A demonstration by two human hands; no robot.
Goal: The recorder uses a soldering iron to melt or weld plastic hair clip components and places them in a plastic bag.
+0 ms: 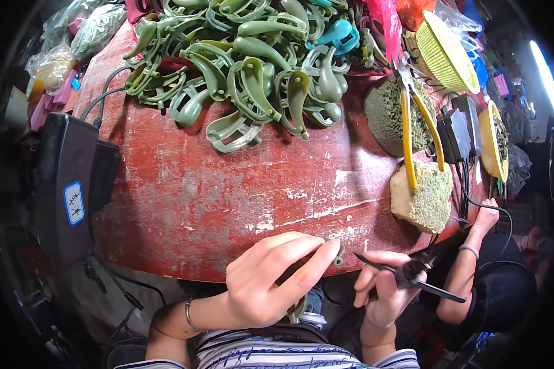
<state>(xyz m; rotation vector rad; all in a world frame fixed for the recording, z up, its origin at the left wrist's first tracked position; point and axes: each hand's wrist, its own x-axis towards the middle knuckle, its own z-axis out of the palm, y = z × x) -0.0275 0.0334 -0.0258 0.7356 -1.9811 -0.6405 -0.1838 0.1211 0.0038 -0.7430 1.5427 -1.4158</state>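
Over the near edge of the table, my left hand [271, 277] is closed around a green plastic part [338, 253]. Only bits of that part show past the fingers, at the fingertips and below the palm. To its right, my right hand [385, 286] grips a slim black pointed tool [440, 291], its tip toward the left hand. A dark cylindrical piece [415, 269] also sits at these fingers; whether it belongs to the tool I cannot tell. At the far side lies a heap of curved green plastic parts [252, 80], with a turquoise one [338, 37] among them.
Yellow-handled pliers [407, 123] lean against rough greenish blocks [431, 200] at the right. Beyond are a yellow-green basket [447, 52] and black boxes with cables [458, 132]. A black device [68, 166] stands left on the scuffed red table [228, 203]. Another person's arm [465, 270] reaches in at right.
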